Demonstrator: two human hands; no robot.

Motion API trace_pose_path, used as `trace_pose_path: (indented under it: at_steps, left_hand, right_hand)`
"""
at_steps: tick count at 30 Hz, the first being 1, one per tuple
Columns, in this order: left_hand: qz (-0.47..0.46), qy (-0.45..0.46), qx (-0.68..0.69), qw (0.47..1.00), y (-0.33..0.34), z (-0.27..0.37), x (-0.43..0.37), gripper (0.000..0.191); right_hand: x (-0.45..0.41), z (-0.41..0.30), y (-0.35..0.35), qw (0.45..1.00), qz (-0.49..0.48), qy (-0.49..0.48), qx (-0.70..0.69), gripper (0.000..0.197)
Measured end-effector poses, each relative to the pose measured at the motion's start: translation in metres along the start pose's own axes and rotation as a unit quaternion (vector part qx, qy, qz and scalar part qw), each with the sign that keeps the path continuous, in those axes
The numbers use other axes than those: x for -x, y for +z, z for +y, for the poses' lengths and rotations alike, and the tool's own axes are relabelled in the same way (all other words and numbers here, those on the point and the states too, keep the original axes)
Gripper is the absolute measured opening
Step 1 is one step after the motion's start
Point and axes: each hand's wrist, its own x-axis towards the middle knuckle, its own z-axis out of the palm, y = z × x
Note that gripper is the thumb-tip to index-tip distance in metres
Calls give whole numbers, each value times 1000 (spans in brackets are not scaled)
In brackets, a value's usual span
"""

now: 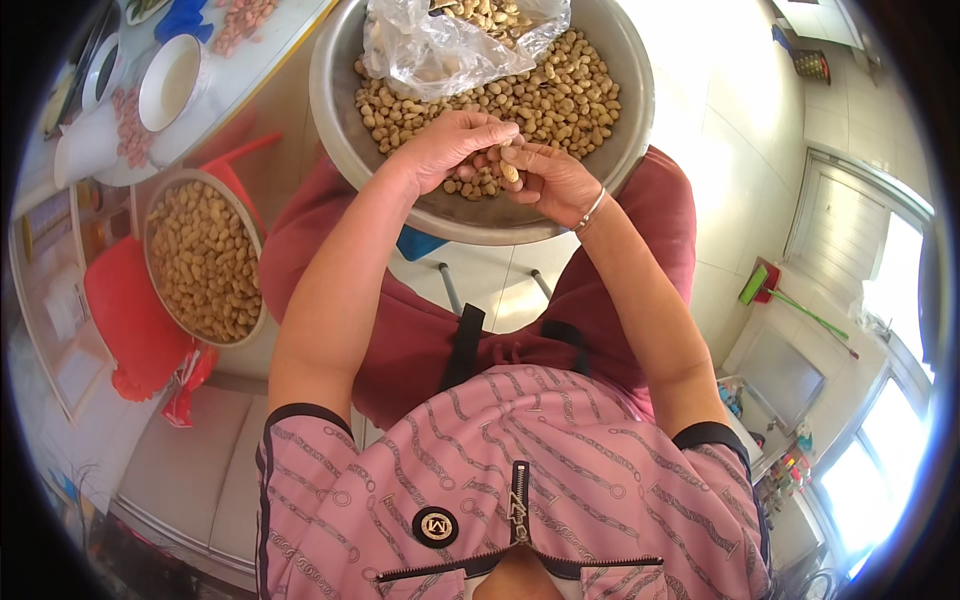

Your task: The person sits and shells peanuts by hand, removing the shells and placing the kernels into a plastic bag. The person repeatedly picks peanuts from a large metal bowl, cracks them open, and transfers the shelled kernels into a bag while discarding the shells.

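Over a wide metal basin (327, 112), my two hands meet. My right hand (551, 178), with a silver bangle at its wrist, pinches an unshelled peanut (509, 172) between thumb and fingers. Close against it, my left hand (454, 148) is curled with its thumb and fingertips at a peanut too; its palm is hidden. Below them, a heap of unshelled peanuts (574, 97) covers much of the basin's floor. A clear plastic bag (442, 64) lies on the heap at the far side, with peanut shells (487, 15) in its mouth.
To the left, a second basin (256, 225) full of unshelled peanuts (202, 262) rests by a red plastic stool (131, 315). A table (240, 82) holds shelled kernels (133, 127), a white bowl (171, 82) and a white cup (86, 150). A broom (806, 311) leans at right.
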Motion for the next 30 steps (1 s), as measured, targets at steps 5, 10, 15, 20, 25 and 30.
trace_pose_path:
  at_steps: [5, 10, 15, 20, 25, 30]
  left_hand:
    - [50, -10, 48, 998, 5, 4, 2, 41]
    - [96, 7, 109, 989, -6, -1, 0, 35]
    - [139, -29, 0, 990, -5, 1, 3, 28]
    - [102, -58, -54, 992, -3, -5, 5, 32]
    - [96, -102, 0, 990, 10, 3, 9, 41]
    - [25, -117, 4, 993, -3, 6, 8, 37]
  right_hand:
    - [4, 2, 4, 999, -1, -43, -4, 26]
    - [6, 8, 2, 992, 26, -120, 11, 27]
    - [7, 13, -2, 987, 78, -136, 47, 26]
    - [4, 17, -7, 986, 91, -138, 26, 23]
    - [3, 17, 0, 966, 156, -145, 147, 23]
    - [19, 12, 21, 918, 200, -174, 293, 19]
